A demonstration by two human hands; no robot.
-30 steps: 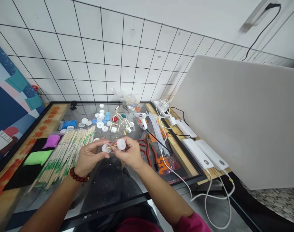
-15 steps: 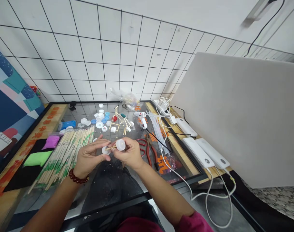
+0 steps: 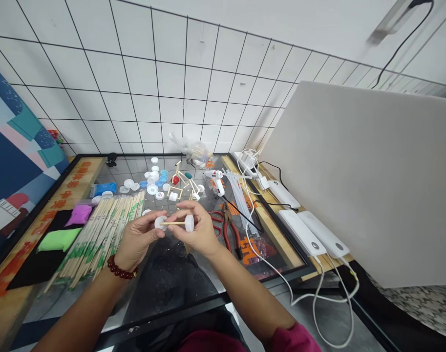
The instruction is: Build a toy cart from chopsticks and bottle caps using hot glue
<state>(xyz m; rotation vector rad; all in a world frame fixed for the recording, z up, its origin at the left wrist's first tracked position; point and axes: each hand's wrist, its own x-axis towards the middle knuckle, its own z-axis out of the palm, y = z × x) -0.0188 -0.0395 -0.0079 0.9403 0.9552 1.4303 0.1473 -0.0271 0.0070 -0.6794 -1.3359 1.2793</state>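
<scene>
Between my hands is a short wooden stick point(image 3: 176, 223) with a whitish translucent bottle cap on each end, like a small axle with two wheels. My left hand point(image 3: 140, 237) pinches the left cap point(image 3: 160, 223) between thumb and fingers. With its fingers closed around the right cap point(image 3: 189, 223), my right hand point(image 3: 199, 230) steadies the other end. The stick lies nearly level, above the dark glass tabletop. Beyond the hands lie loose white and blue bottle caps point(image 3: 152, 189) and a small frame of glued sticks point(image 3: 184, 181).
Wrapped chopsticks point(image 3: 94, 234) and green clay point(image 3: 59, 239) lie left. To the right are red-handled pliers point(image 3: 230, 230), a white glue gun point(image 3: 217, 182), glue sticks point(image 3: 241, 200) and white power banks point(image 3: 303, 230). A white cable point(image 3: 266, 264) loops over the table's right edge.
The stick and its caps have turned in my hands; the right cap, which faced me, now shows side-on and the stick is more level and fully visible.
</scene>
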